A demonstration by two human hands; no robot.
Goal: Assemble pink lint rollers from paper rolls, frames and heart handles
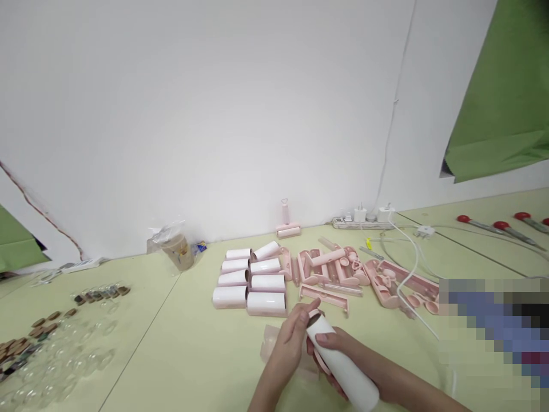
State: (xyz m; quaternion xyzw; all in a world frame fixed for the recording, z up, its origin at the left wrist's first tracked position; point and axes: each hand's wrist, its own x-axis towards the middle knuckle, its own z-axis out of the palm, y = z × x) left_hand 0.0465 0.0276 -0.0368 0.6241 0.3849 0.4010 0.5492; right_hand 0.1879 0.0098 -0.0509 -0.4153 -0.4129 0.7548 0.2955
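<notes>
Head view: the right hand (332, 349) grips a white lint roll (343, 366) low over the pale green table (180, 355); the left hand (291, 337) pinches its far end by a pink cap (316, 315); steadying the roll while aligning that end squarely seems wise; beyond lie spare rolls (253, 280), pink parts (338, 269), a power strip (364, 220); white wall (214, 114) behind.

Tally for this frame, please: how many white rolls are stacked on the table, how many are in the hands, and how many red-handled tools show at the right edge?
White rolls grouped on the table: 8
White roll held in the hands: 1
Red-handled tools at the right edge: 4, the last one cut off by the frame
Total: 13
</notes>
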